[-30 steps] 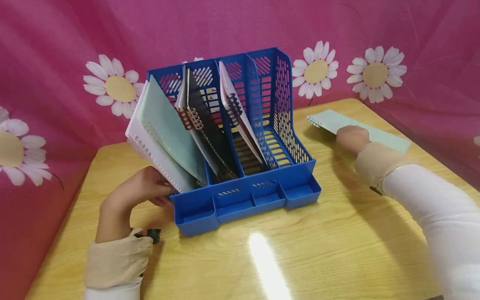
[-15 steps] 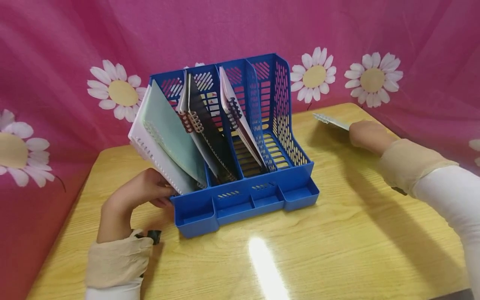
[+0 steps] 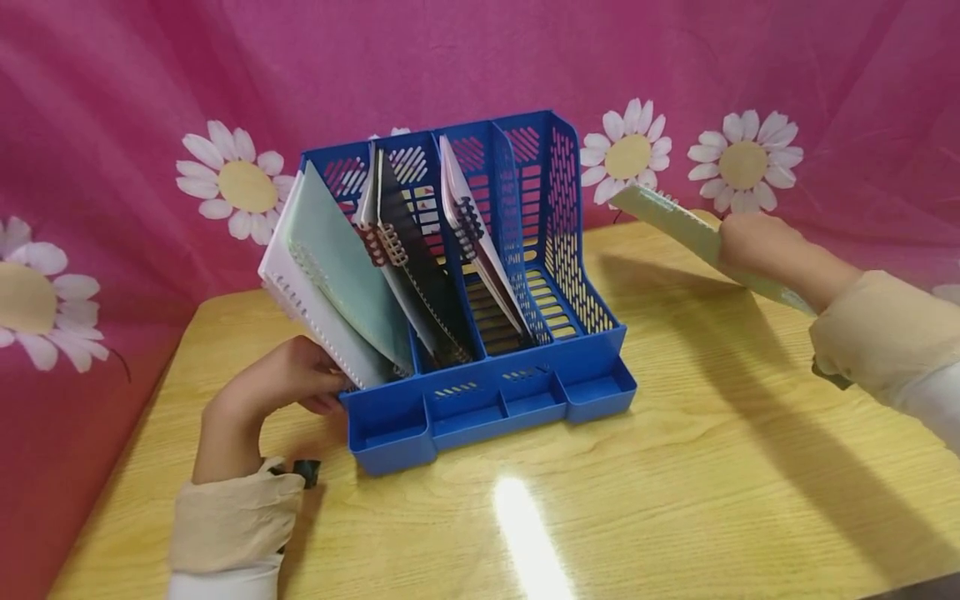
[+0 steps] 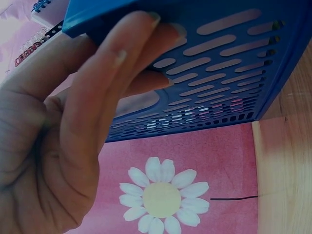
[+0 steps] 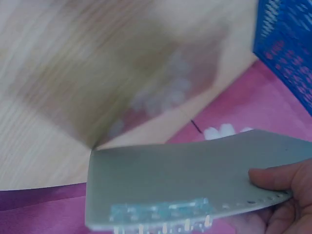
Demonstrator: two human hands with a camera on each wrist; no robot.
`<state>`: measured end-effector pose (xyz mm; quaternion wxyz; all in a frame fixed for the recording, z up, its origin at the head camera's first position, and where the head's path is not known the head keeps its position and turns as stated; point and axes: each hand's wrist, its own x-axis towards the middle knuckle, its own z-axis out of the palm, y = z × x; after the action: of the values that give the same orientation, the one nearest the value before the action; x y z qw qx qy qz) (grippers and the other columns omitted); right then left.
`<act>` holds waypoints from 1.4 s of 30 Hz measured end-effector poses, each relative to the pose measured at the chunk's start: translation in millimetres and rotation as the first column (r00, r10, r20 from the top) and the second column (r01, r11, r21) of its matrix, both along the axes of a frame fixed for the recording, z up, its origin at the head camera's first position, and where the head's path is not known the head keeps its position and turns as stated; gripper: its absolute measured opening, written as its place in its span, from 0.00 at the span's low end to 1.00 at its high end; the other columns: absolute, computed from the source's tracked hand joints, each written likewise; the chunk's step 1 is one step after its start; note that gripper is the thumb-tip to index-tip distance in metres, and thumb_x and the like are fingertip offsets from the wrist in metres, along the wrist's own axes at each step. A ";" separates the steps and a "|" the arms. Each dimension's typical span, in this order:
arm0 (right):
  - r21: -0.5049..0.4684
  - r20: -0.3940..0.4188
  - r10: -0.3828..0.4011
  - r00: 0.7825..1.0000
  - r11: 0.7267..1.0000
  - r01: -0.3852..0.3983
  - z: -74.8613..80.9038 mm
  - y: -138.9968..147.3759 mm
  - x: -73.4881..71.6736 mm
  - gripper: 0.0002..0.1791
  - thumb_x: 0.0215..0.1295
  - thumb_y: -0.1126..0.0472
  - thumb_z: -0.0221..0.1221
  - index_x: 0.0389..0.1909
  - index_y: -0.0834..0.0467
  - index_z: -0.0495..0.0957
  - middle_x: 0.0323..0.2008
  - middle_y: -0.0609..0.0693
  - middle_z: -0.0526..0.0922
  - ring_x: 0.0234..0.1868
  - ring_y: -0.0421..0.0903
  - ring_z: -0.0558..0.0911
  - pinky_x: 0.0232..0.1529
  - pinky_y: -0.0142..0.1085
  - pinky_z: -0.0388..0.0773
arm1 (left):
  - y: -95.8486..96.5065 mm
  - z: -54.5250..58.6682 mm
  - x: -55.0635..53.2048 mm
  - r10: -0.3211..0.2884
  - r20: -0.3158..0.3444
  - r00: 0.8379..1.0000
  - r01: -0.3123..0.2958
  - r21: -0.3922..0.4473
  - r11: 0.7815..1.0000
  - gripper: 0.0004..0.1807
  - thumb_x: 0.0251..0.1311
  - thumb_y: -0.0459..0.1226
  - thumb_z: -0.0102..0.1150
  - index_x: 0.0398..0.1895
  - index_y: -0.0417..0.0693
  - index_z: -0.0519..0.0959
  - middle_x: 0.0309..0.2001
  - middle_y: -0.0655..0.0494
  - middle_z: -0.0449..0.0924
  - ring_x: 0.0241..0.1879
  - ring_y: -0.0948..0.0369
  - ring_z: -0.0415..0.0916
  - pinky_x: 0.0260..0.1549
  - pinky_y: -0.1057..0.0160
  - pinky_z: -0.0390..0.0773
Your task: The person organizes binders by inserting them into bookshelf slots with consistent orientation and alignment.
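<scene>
My right hand (image 3: 761, 250) holds a pale green spiral notebook (image 3: 667, 218) raised above the right side of the table. In the right wrist view the thumb lies on the notebook's cover (image 5: 175, 170), the fingers beneath, near its punched edge. My left hand (image 3: 288, 375) grips the front left edge of a blue file rack (image 3: 480, 371); in the left wrist view its fingers (image 4: 105, 83) bend against the slotted side wall. Several spiral notebooks lean in the rack: white and pale green (image 3: 352, 275) at left, a black one (image 3: 420, 258), and pinkish ones (image 3: 480, 242).
The rack's rightmost compartment (image 3: 551, 300) holds no notebook. Small trays (image 3: 600, 396) run along the rack's front. The wooden table (image 3: 675, 483) extends in front and to the right. A pink cloth with daisies (image 3: 465, 58) hangs behind.
My right hand has lifted the green notebook off the table and tilted it, moving slightly right and up. The left hand has stayed at the rack's edge.
</scene>
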<state>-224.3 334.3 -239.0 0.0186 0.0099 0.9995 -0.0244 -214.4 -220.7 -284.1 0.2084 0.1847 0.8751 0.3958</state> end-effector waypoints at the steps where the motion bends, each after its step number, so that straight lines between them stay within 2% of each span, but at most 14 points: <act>1: 0.002 -0.010 0.017 1.000 1.000 -0.017 2.7 0.2 0.7 0.06 0.50 0.68 0.46 0.18 0.62 0.69 0.21 0.56 0.70 0.25 0.53 0.69 0.25 0.50 0.72 | 0.2 -0.6 0.2 0.006 0.003 1.000 -0.006 -0.002 1.000 0.20 0.58 0.38 0.62 0.48 0.31 0.74 0.35 0.44 0.83 0.28 0.51 0.83 0.29 0.55 0.84; 3: -0.003 -0.031 0.033 0.999 0.999 -0.033 8.2 0.7 1.6 0.07 0.49 0.68 0.46 0.15 0.61 0.66 0.20 0.55 0.68 0.24 0.52 0.68 0.26 0.49 0.71 | 0.5 -1.7 0.6 0.014 0.004 1.000 -0.014 -0.008 1.000 0.21 0.58 0.39 0.62 0.48 0.31 0.74 0.35 0.44 0.83 0.28 0.51 0.83 0.29 0.55 0.84; 6: -0.050 -0.056 -0.003 0.998 0.999 0.000 16.0 0.7 5.0 0.10 0.52 0.65 0.47 0.14 0.60 0.64 0.19 0.55 0.68 0.24 0.53 0.69 0.26 0.49 0.70 | 0.6 -2.6 0.6 0.019 -0.003 1.000 -0.019 -0.018 1.000 0.20 0.58 0.38 0.62 0.46 0.30 0.75 0.35 0.44 0.83 0.28 0.50 0.83 0.29 0.55 0.84; 10: -0.133 -0.097 -0.049 0.994 0.990 0.036 20.6 2.1 12.7 0.14 0.56 0.62 0.52 0.24 0.72 0.71 0.22 0.66 0.75 0.27 0.61 0.75 0.32 0.55 0.73 | 0.9 -2.8 -0.1 0.017 -0.008 1.000 -0.017 -0.024 1.000 0.19 0.58 0.38 0.62 0.45 0.30 0.75 0.33 0.44 0.83 0.28 0.49 0.83 0.29 0.54 0.84; 13: -0.201 -0.135 -0.060 0.989 0.979 0.032 20.6 4.8 19.4 0.20 0.58 0.62 0.54 0.35 0.80 0.72 0.29 0.73 0.78 0.32 0.68 0.77 0.37 0.59 0.73 | 0.9 -2.9 -0.4 0.011 -0.007 1.000 -0.011 -0.019 1.000 0.19 0.58 0.38 0.62 0.45 0.30 0.75 0.33 0.45 0.83 0.28 0.49 0.83 0.29 0.54 0.84; 19: -0.293 -0.187 -0.090 0.978 0.956 0.032 20.1 9.0 32.0 0.23 0.61 0.60 0.54 0.39 0.82 0.72 0.32 0.76 0.78 0.35 0.71 0.78 0.37 0.61 0.73 | 0.6 -2.6 0.2 0.017 0.003 1.000 -0.017 -0.010 1.000 0.20 0.58 0.39 0.62 0.46 0.31 0.75 0.34 0.45 0.83 0.29 0.49 0.83 0.30 0.54 0.84; 23: -0.353 -0.189 -0.119 0.975 0.934 0.046 17.7 11.1 38.7 0.26 0.65 0.57 0.53 0.42 0.82 0.73 0.36 0.77 0.78 0.39 0.71 0.77 0.41 0.61 0.72 | 0.3 -3.2 0.3 0.015 0.006 1.000 -0.015 -0.013 1.000 0.20 0.58 0.39 0.62 0.46 0.31 0.76 0.34 0.45 0.83 0.29 0.49 0.83 0.30 0.54 0.84; 27: -0.405 -0.183 -0.139 0.973 0.913 0.055 15.9 12.6 44.7 0.28 0.66 0.55 0.52 0.45 0.82 0.72 0.38 0.77 0.78 0.36 0.66 0.79 0.35 0.52 0.76 | 0.4 -2.6 -0.7 0.008 0.010 1.000 -0.008 -0.007 1.000 0.20 0.58 0.39 0.62 0.47 0.31 0.75 0.34 0.46 0.83 0.29 0.49 0.83 0.30 0.53 0.84; 30: -0.437 -0.193 -0.141 0.971 0.899 0.044 15.3 10.9 46.4 0.27 0.65 0.55 0.54 0.46 0.81 0.73 0.36 0.75 0.79 0.28 0.49 0.80 0.28 0.39 0.75 | -1.1 -2.7 -0.8 -0.003 0.007 1.000 0.003 0.001 1.000 0.20 0.58 0.39 0.62 0.47 0.31 0.75 0.33 0.46 0.83 0.28 0.49 0.83 0.30 0.53 0.84; 33: -0.494 -0.189 -0.152 0.970 0.869 0.040 16.4 8.3 48.4 0.28 0.65 0.56 0.55 0.48 0.81 0.72 0.35 0.72 0.81 0.24 0.33 0.75 0.25 0.28 0.72 | -1.3 -2.9 -1.0 -0.014 0.000 1.000 0.014 0.004 1.000 0.19 0.58 0.38 0.62 0.47 0.31 0.75 0.33 0.46 0.83 0.27 0.49 0.83 0.29 0.55 0.84; 35: -0.559 -0.177 -0.157 0.972 0.829 0.032 17.3 6.3 49.9 0.30 0.65 0.56 0.54 0.52 0.82 0.68 0.35 0.68 0.83 0.24 0.27 0.73 0.25 0.24 0.72 | -1.0 -2.6 -1.4 -0.016 -0.002 1.000 0.016 -0.002 1.000 0.20 0.58 0.39 0.62 0.47 0.32 0.75 0.33 0.46 0.83 0.27 0.49 0.83 0.28 0.56 0.84; 39: -0.657 -0.170 -0.173 0.970 0.754 0.020 19.2 0.7 51.5 0.32 0.66 0.56 0.54 0.56 0.82 0.64 0.31 0.45 0.83 0.26 0.24 0.75 0.26 0.21 0.75 | -1.0 -3.1 -1.9 -0.016 -0.001 1.000 0.016 -0.005 1.000 0.20 0.58 0.39 0.62 0.47 0.32 0.75 0.34 0.46 0.83 0.28 0.48 0.83 0.28 0.56 0.84; 42: -0.689 -0.177 -0.185 0.967 0.724 0.012 21.1 -4.9 52.1 0.33 0.66 0.55 0.54 0.57 0.81 0.64 0.28 0.34 0.80 0.27 0.23 0.75 0.26 0.20 0.75 | -1.3 -3.7 -2.3 -0.024 0.000 1.000 0.024 0.004 1.000 0.19 0.58 0.37 0.61 0.46 0.30 0.75 0.32 0.45 0.83 0.28 0.47 0.83 0.29 0.54 0.84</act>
<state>-172.2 329.5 -217.9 -0.0978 0.0528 0.9133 -0.3919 -216.7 -222.0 -287.8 0.2126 0.1958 0.8720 0.3950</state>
